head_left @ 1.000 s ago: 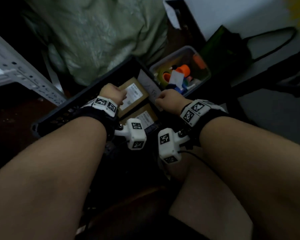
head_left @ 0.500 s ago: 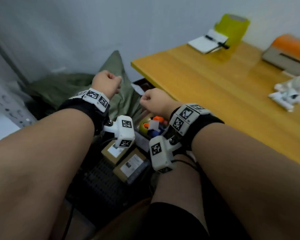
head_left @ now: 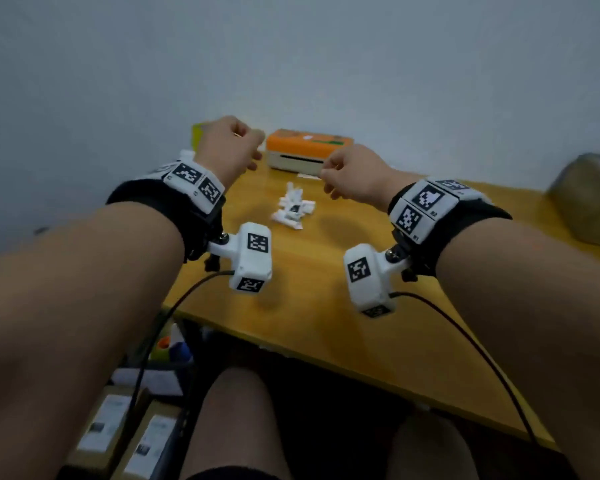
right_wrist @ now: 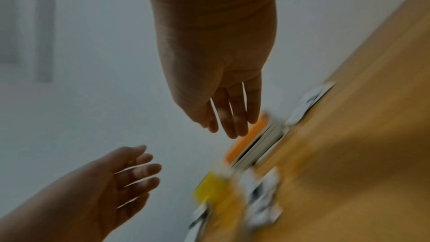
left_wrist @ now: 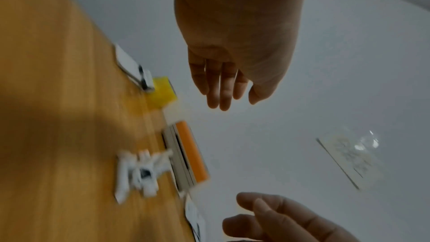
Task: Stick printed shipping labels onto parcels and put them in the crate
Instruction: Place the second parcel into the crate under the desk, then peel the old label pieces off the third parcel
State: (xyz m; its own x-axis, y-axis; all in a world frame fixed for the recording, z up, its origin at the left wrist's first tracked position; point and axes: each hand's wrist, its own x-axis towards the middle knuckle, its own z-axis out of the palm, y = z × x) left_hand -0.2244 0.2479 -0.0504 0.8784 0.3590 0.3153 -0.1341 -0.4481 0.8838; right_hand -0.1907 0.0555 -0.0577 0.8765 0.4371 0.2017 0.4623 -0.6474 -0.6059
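Both hands hover above the wooden table [head_left: 326, 327] and hold nothing. My left hand [head_left: 234, 147] is near the left end of the label printer [head_left: 307, 148], a white box with an orange top. The wrist views show its fingers [left_wrist: 220, 89] loosely extended. My right hand [head_left: 343, 176] is in front of the printer's right end, its fingers [right_wrist: 232, 117] also relaxed. A white slip [head_left: 309, 175] lies at the printer's slot. Two brown parcels [head_left: 101, 424] [head_left: 149, 441] with white labels lie below the table's edge at lower left.
A heap of crumpled white label backings [head_left: 293, 209] lies mid-table between my wrists. A yellow object [left_wrist: 161, 93] and a notepad with a pen [left_wrist: 132, 67] sit left of the printer. An olive bag [head_left: 589, 199] rests at the table's right end. A grey wall stands behind.
The view has swung up from the crate on the floor to the table. Both hands have risen from the parcels to the printer, and their fingers have loosened.
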